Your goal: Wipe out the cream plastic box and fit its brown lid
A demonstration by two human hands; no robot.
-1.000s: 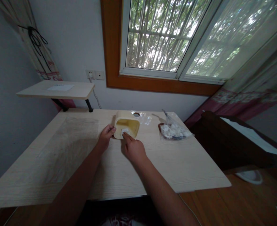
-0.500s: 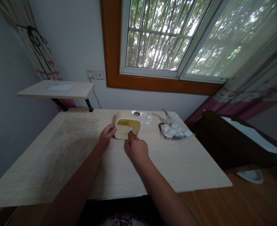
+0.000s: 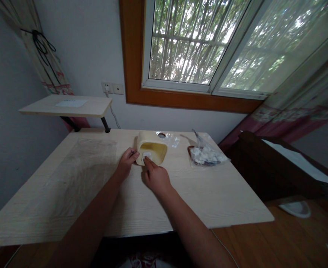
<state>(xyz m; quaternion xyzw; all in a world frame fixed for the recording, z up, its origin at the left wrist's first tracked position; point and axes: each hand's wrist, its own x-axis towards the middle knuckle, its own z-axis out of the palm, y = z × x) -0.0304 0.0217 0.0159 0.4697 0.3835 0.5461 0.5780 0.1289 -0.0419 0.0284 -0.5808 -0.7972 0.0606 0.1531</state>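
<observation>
A pale yellow container [image 3: 158, 153] lies on the wooden table [image 3: 208, 197] with its opening facing me. My left hand [image 3: 127, 160] grips its left edge between thumb and fingers. At the lower left of the opening, my right hand [image 3: 156, 175] presses a small white wad [image 3: 146, 154] against the inner surface with its fingertips. The part of the wad under the fingers is hidden.
A clear plastic bag of white tufts [image 3: 207, 154] rests on the table's right part, over a reddish-brown item. A clear sheet [image 3: 80, 178] covers the left part. A raised shelf [image 3: 66, 106] stands at the back left.
My right hand has slid left with the white wad, from the middle right of the opening to its lower left. My left hand has stayed on the container's edge.
</observation>
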